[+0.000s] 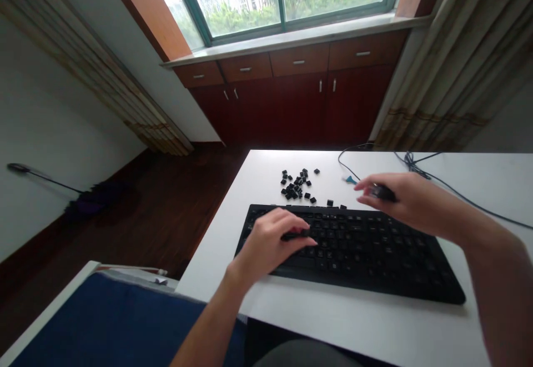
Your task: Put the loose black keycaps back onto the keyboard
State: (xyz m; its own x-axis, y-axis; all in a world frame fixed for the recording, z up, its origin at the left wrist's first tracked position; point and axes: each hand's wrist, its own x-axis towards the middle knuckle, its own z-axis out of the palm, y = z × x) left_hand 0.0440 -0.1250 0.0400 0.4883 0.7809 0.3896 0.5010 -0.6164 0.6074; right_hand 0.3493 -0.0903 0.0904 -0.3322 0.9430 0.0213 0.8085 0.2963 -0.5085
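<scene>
A black full-size keyboard lies slightly tilted across the white table. My left hand is over its left part, with thumb and fingers curled toward each other. Something dark sits between those fingertips, and I cannot tell it from the keys behind. Just above the keyboard's upper right edge, my right hand is closed around a dark, rounded object, mostly hidden by the fingers. A small teal and white piece shows just left of those fingertips. Behind the keyboard lies a loose pile of small black keycaps.
Two more keycaps lie close to the keyboard's back edge. A bundled dark cable runs over the right side of the white table. A blue-covered surface is at lower left. Wooden cabinets stand beneath the window.
</scene>
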